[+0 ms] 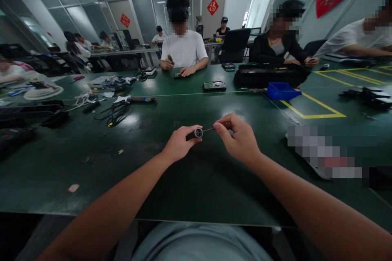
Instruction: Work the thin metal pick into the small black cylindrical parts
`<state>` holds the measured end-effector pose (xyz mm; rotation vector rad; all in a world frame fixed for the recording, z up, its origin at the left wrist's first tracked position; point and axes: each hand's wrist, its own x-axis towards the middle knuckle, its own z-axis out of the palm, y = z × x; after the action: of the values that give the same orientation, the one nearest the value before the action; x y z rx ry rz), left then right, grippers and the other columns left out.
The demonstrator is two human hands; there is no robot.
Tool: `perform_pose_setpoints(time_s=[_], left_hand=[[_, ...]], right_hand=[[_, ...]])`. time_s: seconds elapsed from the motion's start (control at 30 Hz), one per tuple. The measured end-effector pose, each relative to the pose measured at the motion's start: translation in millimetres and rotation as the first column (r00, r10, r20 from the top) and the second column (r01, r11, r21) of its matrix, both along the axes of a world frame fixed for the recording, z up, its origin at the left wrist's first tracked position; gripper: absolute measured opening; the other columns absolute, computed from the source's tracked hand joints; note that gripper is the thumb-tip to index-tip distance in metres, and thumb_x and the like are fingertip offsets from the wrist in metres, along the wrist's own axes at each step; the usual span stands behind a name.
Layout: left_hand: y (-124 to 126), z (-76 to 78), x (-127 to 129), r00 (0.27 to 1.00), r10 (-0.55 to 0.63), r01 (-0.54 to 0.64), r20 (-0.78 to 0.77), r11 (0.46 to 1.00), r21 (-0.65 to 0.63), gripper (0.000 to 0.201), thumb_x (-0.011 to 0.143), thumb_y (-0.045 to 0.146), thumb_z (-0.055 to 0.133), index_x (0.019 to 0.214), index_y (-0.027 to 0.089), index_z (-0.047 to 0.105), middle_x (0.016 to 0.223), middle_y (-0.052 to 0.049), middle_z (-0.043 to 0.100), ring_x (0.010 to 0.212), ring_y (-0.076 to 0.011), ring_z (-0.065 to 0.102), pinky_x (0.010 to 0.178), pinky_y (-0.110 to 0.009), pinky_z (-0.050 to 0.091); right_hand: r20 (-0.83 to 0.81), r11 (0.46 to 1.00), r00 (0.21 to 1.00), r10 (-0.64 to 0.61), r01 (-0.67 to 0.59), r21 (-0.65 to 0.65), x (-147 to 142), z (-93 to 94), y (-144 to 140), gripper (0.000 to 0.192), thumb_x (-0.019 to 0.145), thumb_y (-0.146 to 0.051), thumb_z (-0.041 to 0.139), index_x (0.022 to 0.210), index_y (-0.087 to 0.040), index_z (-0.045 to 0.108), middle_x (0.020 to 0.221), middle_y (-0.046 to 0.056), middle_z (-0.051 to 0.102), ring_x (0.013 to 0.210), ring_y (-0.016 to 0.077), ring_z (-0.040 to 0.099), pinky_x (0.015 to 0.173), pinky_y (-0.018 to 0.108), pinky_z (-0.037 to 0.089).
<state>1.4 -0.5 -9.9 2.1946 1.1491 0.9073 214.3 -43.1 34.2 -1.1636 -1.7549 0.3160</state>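
My left hand (180,142) pinches a small round silver and black part (199,132) just above the green table (101,167). A thin metal shaft (208,129) runs from that part to my right hand (237,136), whose fingers are closed around the tool's handle, mostly hidden in the palm. Both hands are close together over the middle of the table, a little in front of me.
A black cable coil (114,113), a pen-like tool (141,99), a circuit board (214,86), a blue bin (282,90) and a long black device (269,75) lie farther out. Yellow tape lines (315,108) mark the right side. People sit across the table.
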Motion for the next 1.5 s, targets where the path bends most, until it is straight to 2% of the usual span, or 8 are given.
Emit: perform_pose_setpoints(time_s=[0.2,0.4,0.57,0.83,1.03,1.2,1.33,1.5], left_hand=[[1.1,0.2,-0.9,1.000,0.010,-0.010,-0.002,1.000,0.010,0.042,0.086,0.029,0.071,0.127,0.032,0.063,0.121,-0.002,0.069,0.112,-0.0238,0.060,0.102,-0.044,0.045],[0.4,1.2,-0.8,1.000,0.011,-0.011,-0.015,1.000,0.011,0.042,0.086,0.029,0.071,0.127,0.031,0.063,0.122,-0.002,0.068,0.112,-0.0244,0.061,0.101,-0.044,0.045],[0.7,1.6,-0.7,1.000,0.014,-0.013,-0.011,1.000,0.018,0.042,0.085,0.027,0.072,0.127,0.031,0.063,0.120,-0.001,0.069,0.110,-0.0234,0.061,0.100,-0.041,0.045],[1.1,0.3,-0.4,1.000,-0.006,0.007,-0.030,0.999,0.036,0.041,0.085,0.026,0.073,0.125,0.029,0.064,0.118,-0.001,0.070,0.109,-0.0217,0.062,0.099,-0.038,0.045],[1.2,0.8,-1.0,1.000,0.007,-0.006,-0.025,0.999,0.032,0.041,0.085,0.027,0.072,0.125,0.029,0.064,0.119,-0.001,0.069,0.110,-0.0224,0.061,0.099,-0.039,0.045],[0.9,1.4,-0.6,0.999,0.002,-0.001,-0.033,1.000,0.031,0.041,0.085,0.027,0.073,0.125,0.029,0.064,0.117,-0.001,0.070,0.108,-0.0220,0.062,0.098,-0.039,0.045],[1.2,1.2,-0.5,0.999,0.010,-0.009,-0.038,0.999,0.033,0.041,0.085,0.026,0.072,0.126,0.029,0.064,0.117,-0.001,0.070,0.107,-0.0223,0.062,0.098,-0.039,0.046],[1.1,1.5,-0.9,0.999,0.018,-0.017,-0.036,1.000,0.026,0.041,0.085,0.027,0.072,0.126,0.030,0.064,0.118,-0.001,0.070,0.108,-0.0228,0.062,0.099,-0.041,0.046]], right_hand=[[0.046,0.999,0.997,0.054,-0.054,-0.005,0.1,1.8,-1.3,0.011,0.093,-0.023,0.050,0.089,-0.022,0.061,0.076,0.001,0.064,0.069,0.0167,0.060,0.065,0.031,0.043],[0.021,0.994,1.000,0.007,-0.005,-0.107,-1.6,6.0,-1.2,0.031,0.100,-0.038,0.042,0.086,-0.021,0.064,0.061,-0.001,0.059,0.057,0.0158,0.058,0.057,0.030,0.039],[0.048,0.997,0.999,0.001,0.002,-0.074,-1.5,2.8,0.2,0.022,0.098,-0.030,0.043,0.106,-0.019,0.060,0.072,0.001,0.064,0.063,0.0165,0.060,0.061,0.030,0.041],[0.063,0.991,0.998,0.006,0.003,-0.137,-1.4,5.1,-0.2,0.031,0.100,-0.038,0.042,0.088,-0.020,0.063,0.064,0.000,0.060,0.060,0.0159,0.060,0.059,0.029,0.041],[0.052,0.991,0.999,0.014,-0.007,-0.131,-2.0,2.1,0.6,0.022,0.096,-0.030,0.045,0.107,-0.019,0.061,0.071,0.001,0.063,0.064,0.0173,0.061,0.061,0.030,0.042],[0.034,0.992,0.999,0.037,-0.032,-0.123,-1.3,0.8,-0.9,0.018,0.094,-0.028,0.048,0.104,-0.020,0.061,0.074,0.001,0.064,0.067,0.0171,0.061,0.062,0.030,0.042],[0.022,0.987,1.000,0.017,-0.013,-0.157,-2.0,2.6,-0.2,0.028,0.100,-0.038,0.042,0.094,-0.020,0.063,0.070,0.001,0.063,0.066,0.0171,0.061,0.062,0.030,0.042],[0.016,0.987,1.000,0.005,-0.003,-0.159,-3.2,1.1,0.7,0.022,0.097,-0.034,0.047,0.106,-0.020,0.060,0.071,0.001,0.063,0.062,0.0167,0.060,0.058,0.030,0.041]])
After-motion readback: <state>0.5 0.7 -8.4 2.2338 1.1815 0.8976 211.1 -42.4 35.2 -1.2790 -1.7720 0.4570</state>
